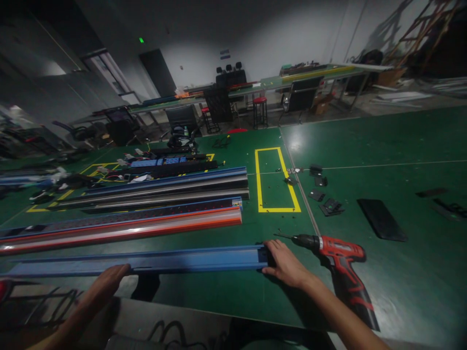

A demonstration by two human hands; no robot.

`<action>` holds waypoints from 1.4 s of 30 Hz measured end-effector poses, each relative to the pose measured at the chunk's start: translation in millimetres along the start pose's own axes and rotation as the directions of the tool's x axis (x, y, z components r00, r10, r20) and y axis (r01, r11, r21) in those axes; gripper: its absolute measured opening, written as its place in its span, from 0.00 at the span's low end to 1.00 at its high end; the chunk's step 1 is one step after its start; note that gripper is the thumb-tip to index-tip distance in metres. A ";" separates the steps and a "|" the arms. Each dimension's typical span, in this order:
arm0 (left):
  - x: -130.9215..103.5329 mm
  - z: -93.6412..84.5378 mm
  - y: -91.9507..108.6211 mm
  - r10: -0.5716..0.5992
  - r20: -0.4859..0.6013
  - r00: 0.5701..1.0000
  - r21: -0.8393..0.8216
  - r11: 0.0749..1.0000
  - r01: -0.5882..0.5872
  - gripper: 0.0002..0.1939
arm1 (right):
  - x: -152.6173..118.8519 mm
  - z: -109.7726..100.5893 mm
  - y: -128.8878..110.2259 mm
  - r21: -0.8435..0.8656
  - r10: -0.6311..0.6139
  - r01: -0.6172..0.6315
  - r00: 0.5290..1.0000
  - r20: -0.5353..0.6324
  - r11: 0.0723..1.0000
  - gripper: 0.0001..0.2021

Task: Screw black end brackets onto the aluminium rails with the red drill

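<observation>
my right hand (286, 262) clamps the end piece (262, 255) at the blue channel (197, 259), drill (343, 249) unheld, fixing and grip of left hand (107, 284) unclear.

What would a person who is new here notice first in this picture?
The red and black power drill probably catches the eye first, lying on the green table beside the right hand. Next comes the long blue channel across the near side, with the left hand at its near edge. Beyond it, a bright yellow taped rectangle stands out.
</observation>
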State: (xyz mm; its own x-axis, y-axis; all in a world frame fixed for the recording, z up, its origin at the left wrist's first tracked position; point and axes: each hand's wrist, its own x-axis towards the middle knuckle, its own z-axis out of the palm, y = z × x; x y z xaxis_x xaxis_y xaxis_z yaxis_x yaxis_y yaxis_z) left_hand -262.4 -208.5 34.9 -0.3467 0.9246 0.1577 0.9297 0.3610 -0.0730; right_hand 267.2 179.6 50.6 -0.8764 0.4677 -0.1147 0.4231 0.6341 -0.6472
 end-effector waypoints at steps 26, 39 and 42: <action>-6.4 -26.3 -33.1 -0.043 0.265 0.963 0.297 0.954 -0.039 0.25 | -17.3 -11.9 25.1 0.200 -0.059 0.065 0.998 -0.036 0.978 0.33; -23.0 -39.7 -16.4 -0.077 0.343 0.936 0.357 0.932 -0.055 0.26 | -20.1 -23.5 25.9 0.208 -0.099 0.116 0.991 -0.087 0.971 0.32; -27.3 -36.0 -15.1 -0.043 0.284 0.958 0.293 0.955 -0.043 0.27 | -20.6 -28.1 31.1 0.180 -0.084 0.095 0.994 -0.066 0.979 0.33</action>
State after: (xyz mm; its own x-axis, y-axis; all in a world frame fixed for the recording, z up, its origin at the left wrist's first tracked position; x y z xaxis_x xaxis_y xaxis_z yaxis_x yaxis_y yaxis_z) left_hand -262.5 -243.5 67.2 -0.4078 0.9045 -0.1251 0.8665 0.3402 -0.3652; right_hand 304.9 207.0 54.0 -0.8917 0.4524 -0.0101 0.2900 0.5543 -0.7802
